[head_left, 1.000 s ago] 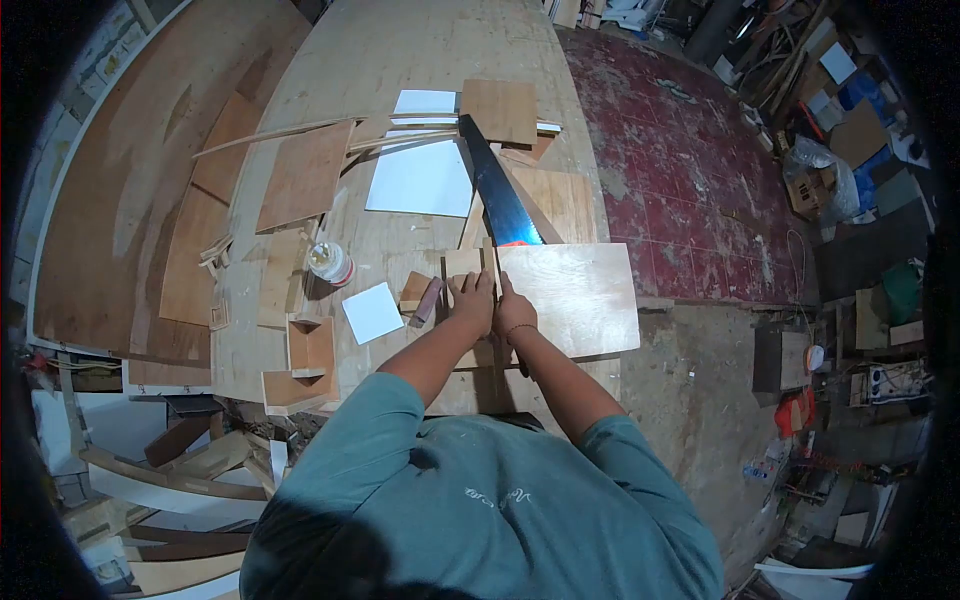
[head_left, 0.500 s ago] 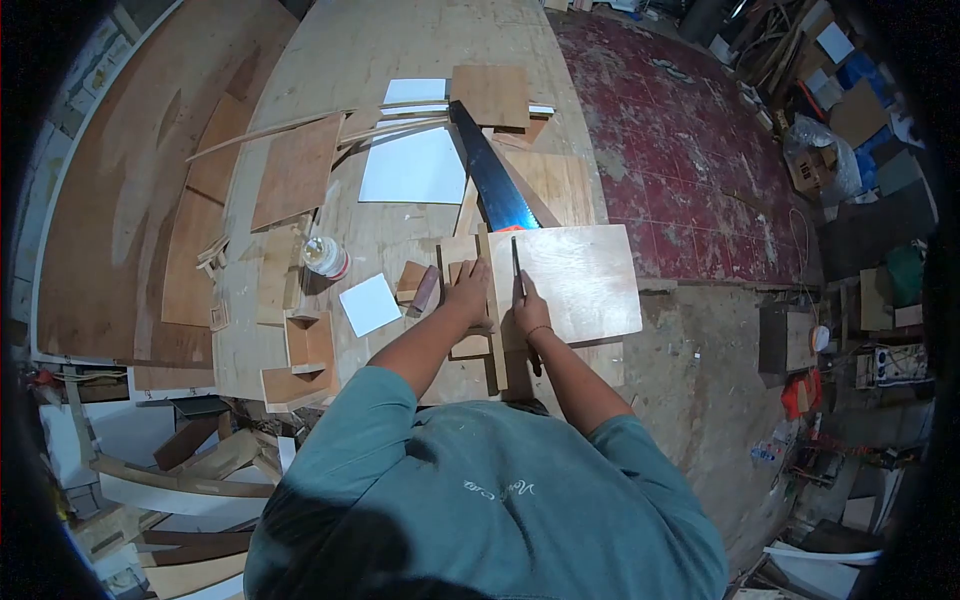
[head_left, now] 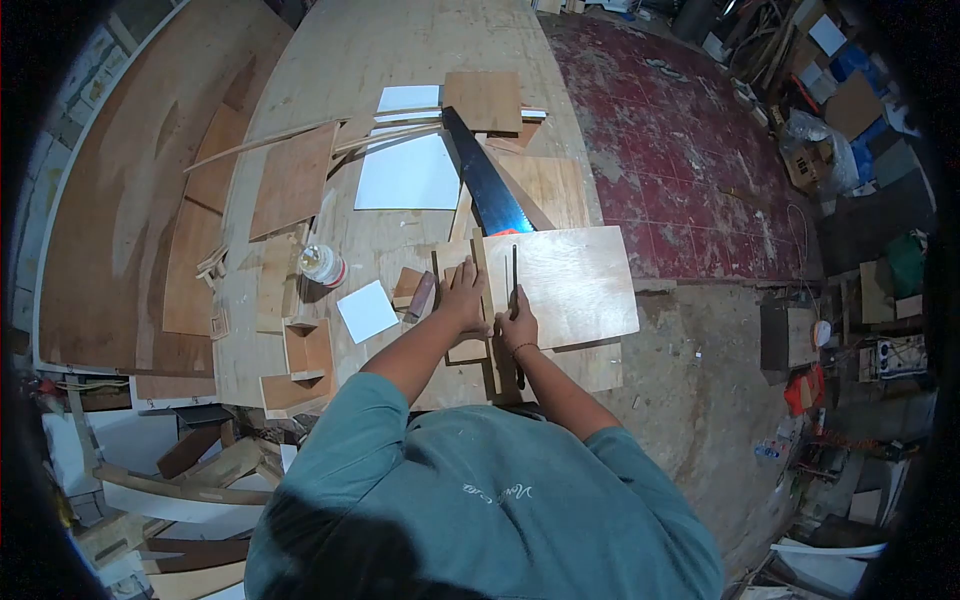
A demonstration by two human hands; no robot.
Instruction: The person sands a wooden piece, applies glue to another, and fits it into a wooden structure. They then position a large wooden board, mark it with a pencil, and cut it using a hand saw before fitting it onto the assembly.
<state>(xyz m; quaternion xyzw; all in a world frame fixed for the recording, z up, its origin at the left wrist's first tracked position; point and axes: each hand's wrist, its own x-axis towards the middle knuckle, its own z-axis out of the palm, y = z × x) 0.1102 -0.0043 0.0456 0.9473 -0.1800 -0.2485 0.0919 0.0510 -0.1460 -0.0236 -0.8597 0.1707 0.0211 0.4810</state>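
Observation:
My left hand [head_left: 462, 302] lies with spread fingers on a small wooden frame piece [head_left: 443, 262], beside a narrow upright wooden strip [head_left: 479, 262]. Closed around a long, thin, dark tool [head_left: 515, 266] is my right hand [head_left: 517, 325], just right of the strip. The tool points away from me along the left part of a pale plywood panel [head_left: 580, 285]; its exact kind is not clear. A handsaw [head_left: 487, 180] lies beyond the panel, its handle mostly hidden under it. Left of my left hand sit a brownish-purple block [head_left: 421, 296] and a small wood block [head_left: 406, 286].
A white square [head_left: 367, 311] and a glue-like bottle [head_left: 323, 265] lie to the left. Open wooden boxes [head_left: 308, 350] stand near the table's front left. White sheets [head_left: 408, 175], thin strips and a plywood square [head_left: 482, 100] lie farther back. Concrete floor [head_left: 680, 400] borders the table's right side.
My right hand has moved slightly toward me and left, and the dark tool has turned nearly parallel to the strip. My left hand stays at the same spot. The view has shifted slightly.

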